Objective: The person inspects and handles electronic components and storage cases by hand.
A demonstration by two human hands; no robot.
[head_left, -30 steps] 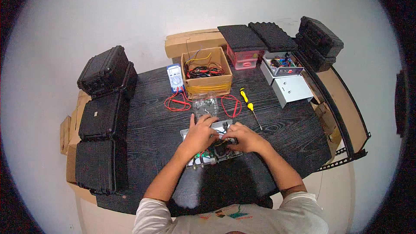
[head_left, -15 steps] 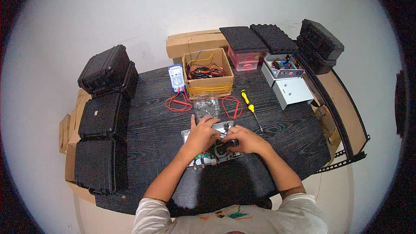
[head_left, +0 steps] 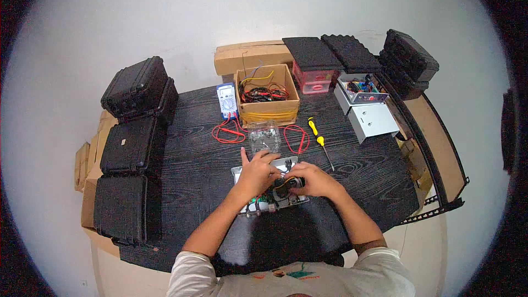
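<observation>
In front of me lies an open white electronics case (head_left: 302,198) with a green circuit board (head_left: 258,203), wires and connectors inside. My left hand (head_left: 257,177) reaches over its left half, thumb raised, other fingers bent down together among thin wires; what they pinch is hidden. From the right, my right hand (head_left: 313,180) closes thumb and fingers on a black component (head_left: 282,187) with a yellowish wire, inside the case. Just beyond the case sits a clear plastic box (head_left: 264,136) with small parts in it.
Past the clear box stand a multimeter (head_left: 226,100) with red leads and a cardboard box (head_left: 269,111) of cables. Two yellow-handled screwdrivers (head_left: 320,141) lie to the right. Black hard cases (head_left: 125,206) line the left; a grey-white instrument box (head_left: 374,121) is at the far right.
The view has shifted slightly. Both hands stay over the case with small finger movements, and the black component by my right hand shows more plainly.
</observation>
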